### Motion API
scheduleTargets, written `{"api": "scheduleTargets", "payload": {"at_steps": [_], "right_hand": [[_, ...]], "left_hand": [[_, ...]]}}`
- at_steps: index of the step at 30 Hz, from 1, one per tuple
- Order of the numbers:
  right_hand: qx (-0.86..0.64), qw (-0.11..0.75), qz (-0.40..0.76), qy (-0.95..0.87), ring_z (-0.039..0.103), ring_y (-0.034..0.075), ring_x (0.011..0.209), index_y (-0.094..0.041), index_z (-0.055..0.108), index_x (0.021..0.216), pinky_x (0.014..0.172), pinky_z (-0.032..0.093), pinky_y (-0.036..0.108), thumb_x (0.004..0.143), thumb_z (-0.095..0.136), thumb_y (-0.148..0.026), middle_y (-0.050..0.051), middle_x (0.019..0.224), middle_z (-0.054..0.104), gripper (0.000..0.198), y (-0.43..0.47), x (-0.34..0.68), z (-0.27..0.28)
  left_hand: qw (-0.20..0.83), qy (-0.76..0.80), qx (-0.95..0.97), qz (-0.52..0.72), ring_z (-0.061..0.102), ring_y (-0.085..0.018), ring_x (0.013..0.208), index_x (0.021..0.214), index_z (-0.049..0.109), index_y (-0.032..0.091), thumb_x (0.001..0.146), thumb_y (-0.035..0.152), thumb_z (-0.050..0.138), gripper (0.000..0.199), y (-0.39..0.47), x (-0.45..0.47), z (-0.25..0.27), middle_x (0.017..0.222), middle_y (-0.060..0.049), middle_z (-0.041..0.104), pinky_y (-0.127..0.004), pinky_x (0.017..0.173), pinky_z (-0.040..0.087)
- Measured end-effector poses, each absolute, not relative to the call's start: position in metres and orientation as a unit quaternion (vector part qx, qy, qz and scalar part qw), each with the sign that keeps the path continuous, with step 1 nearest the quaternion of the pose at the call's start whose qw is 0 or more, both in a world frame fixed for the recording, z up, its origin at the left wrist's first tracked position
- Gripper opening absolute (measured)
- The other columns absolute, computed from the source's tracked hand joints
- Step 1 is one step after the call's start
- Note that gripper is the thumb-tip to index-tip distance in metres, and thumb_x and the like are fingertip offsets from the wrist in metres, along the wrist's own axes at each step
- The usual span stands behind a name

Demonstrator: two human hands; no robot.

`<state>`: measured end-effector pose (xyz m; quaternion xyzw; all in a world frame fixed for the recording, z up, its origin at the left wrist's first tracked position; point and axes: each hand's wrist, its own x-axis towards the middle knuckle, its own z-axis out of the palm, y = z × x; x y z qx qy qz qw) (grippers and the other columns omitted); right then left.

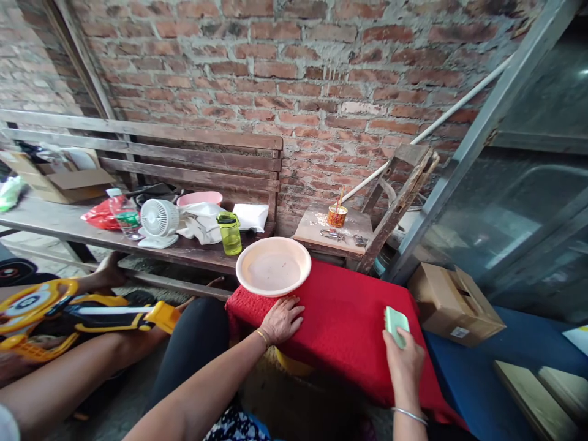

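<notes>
A red cloth covers the low table in front of me. My left hand rests on the cloth's near left edge with its fingers stretched out, just below a pale round basin. The basin stands at the table's far left corner; a few dark specks show inside it. On the right side of the cloth, my right hand grips a light green scrub brush. Its bristle side faces left and is barely visible.
Left of the table, a wooden bench holds a white fan, a green water bottle and bags. A chair behind bears a paper cup and padlocks. A cardboard box stands right. Another person's legs and a yellow toy are at left.
</notes>
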<state>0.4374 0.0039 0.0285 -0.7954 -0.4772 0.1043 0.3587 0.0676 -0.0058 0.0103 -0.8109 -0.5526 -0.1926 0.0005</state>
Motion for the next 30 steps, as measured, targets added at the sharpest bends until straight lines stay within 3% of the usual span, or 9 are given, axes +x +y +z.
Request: {"api": "scheduleTargets", "payload": {"at_steps": [3, 8, 12, 17, 20, 23, 27, 30], "right_hand": [[-0.666, 0.428, 0.142, -0.595, 0.061, 0.032, 0.099, -0.019, 0.074, 0.108, 0.09, 0.053, 0.044, 0.074, 0.06, -0.048, 0.012, 0.095, 0.066, 0.046, 0.011, 0.362, 0.022], [-0.527, 0.412, 0.137, -0.73, 0.063, 0.028, 0.091, -0.025, 0.075, 0.099, 0.089, 0.054, 0.043, 0.075, 0.06, -0.03, 0.01, 0.098, 0.065, 0.029, 0.019, 0.296, 0.017], [-0.617, 0.383, 0.122, -0.676, 0.063, 0.03, 0.09, -0.024, 0.075, 0.092, 0.087, 0.054, 0.045, 0.074, 0.063, -0.042, 0.009, 0.088, 0.067, 0.028, 0.034, 0.371, 0.013], [-0.824, 0.295, 0.058, -0.48, 0.059, 0.041, 0.1, -0.021, 0.075, 0.098, 0.083, 0.051, 0.052, 0.078, 0.055, -0.061, 0.014, 0.076, 0.065, 0.049, 0.038, 0.469, 0.015], [-0.777, 0.35, 0.063, -0.519, 0.059, 0.039, 0.1, -0.02, 0.074, 0.1, 0.085, 0.051, 0.05, 0.078, 0.056, -0.064, 0.015, 0.082, 0.068, 0.053, 0.033, 0.436, 0.021], [-0.634, 0.426, 0.129, -0.633, 0.063, 0.032, 0.094, -0.021, 0.074, 0.097, 0.086, 0.055, 0.044, 0.078, 0.06, -0.06, 0.014, 0.093, 0.069, 0.046, 0.029, 0.355, 0.024], [-0.513, 0.416, 0.185, -0.728, 0.066, 0.027, 0.093, -0.024, 0.075, 0.095, 0.09, 0.056, 0.042, 0.081, 0.06, -0.05, 0.011, 0.099, 0.069, 0.033, 0.034, 0.286, 0.026], [-0.558, 0.4, 0.171, -0.707, 0.065, 0.03, 0.094, -0.024, 0.075, 0.089, 0.093, 0.054, 0.047, 0.075, 0.061, -0.051, 0.012, 0.096, 0.068, 0.033, 0.048, 0.317, 0.03]], "left_hand": [[0.002, -0.554, -0.81, -0.194, 0.059, -0.03, 0.133, 0.13, 0.07, 0.025, 0.097, 0.034, 0.06, 0.035, -0.006, 0.068, 0.011, 0.144, -0.012, 0.063, -0.049, 0.116, 0.043], [0.004, -0.55, -0.81, -0.203, 0.059, -0.03, 0.132, 0.129, 0.071, 0.025, 0.097, 0.033, 0.06, 0.035, -0.006, 0.067, 0.011, 0.143, -0.011, 0.064, -0.048, 0.114, 0.044], [0.001, -0.552, -0.808, -0.207, 0.059, -0.029, 0.131, 0.13, 0.071, 0.027, 0.098, 0.035, 0.06, 0.035, -0.007, 0.068, 0.01, 0.143, -0.01, 0.064, -0.047, 0.114, 0.044], [0.002, -0.561, -0.802, -0.202, 0.059, -0.029, 0.132, 0.129, 0.071, 0.026, 0.099, 0.037, 0.06, 0.034, -0.009, 0.07, 0.012, 0.143, -0.01, 0.063, -0.046, 0.115, 0.043], [0.001, -0.563, -0.801, -0.204, 0.059, -0.029, 0.132, 0.129, 0.071, 0.026, 0.098, 0.037, 0.061, 0.034, -0.01, 0.071, 0.014, 0.144, -0.01, 0.063, -0.046, 0.115, 0.043], [0.005, -0.563, -0.8, -0.206, 0.06, -0.029, 0.13, 0.128, 0.071, 0.026, 0.098, 0.036, 0.061, 0.033, -0.01, 0.072, 0.015, 0.143, -0.01, 0.064, -0.046, 0.114, 0.044], [0.01, -0.558, -0.801, -0.216, 0.06, -0.029, 0.13, 0.128, 0.071, 0.028, 0.098, 0.035, 0.06, 0.033, -0.01, 0.072, 0.014, 0.142, -0.009, 0.064, -0.046, 0.114, 0.044], [0.006, -0.557, -0.801, -0.22, 0.06, -0.029, 0.13, 0.128, 0.071, 0.027, 0.098, 0.035, 0.06, 0.033, -0.01, 0.071, 0.012, 0.142, -0.009, 0.065, -0.046, 0.114, 0.044]]}}
